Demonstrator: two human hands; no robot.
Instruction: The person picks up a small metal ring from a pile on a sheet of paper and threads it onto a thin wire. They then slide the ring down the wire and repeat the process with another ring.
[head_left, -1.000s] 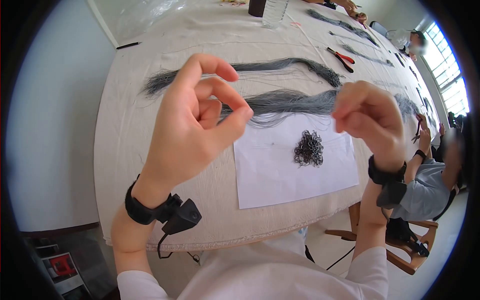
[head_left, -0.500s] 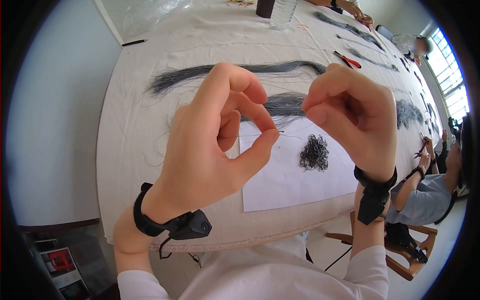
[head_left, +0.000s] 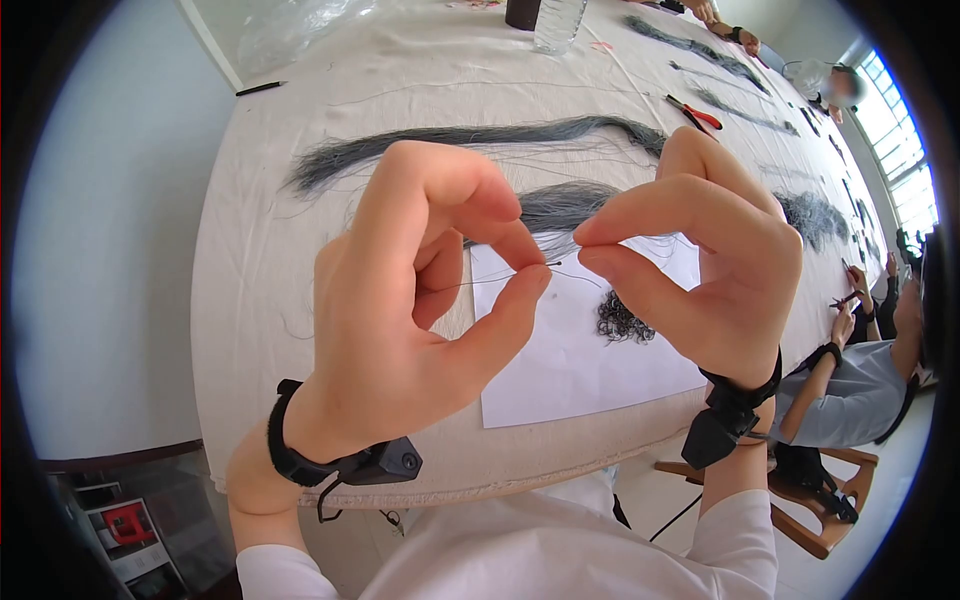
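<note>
My left hand (head_left: 420, 300) is raised over the table, thumb and forefinger pinched on a thin dark wire strand (head_left: 562, 266). My right hand (head_left: 690, 270) pinches the same strand from the other side, fingertips a few centimetres from the left ones. Below the hands a white paper sheet (head_left: 570, 370) carries a small heap of dark curled wire rings (head_left: 620, 320), partly hidden by my right hand. Two long grey strand bundles (head_left: 450, 137) lie across the cloth beyond the paper.
The table (head_left: 260, 300) is covered in pale cloth. Red-handled pliers (head_left: 697, 115), a water bottle (head_left: 552, 25) and a black pen (head_left: 258, 89) lie farther off. Other people sit at the right, one in a grey shirt (head_left: 850, 390) on a wooden chair.
My right hand has swung in from the right to meet the left, and both now pinch the thin strand close together above the paper.
</note>
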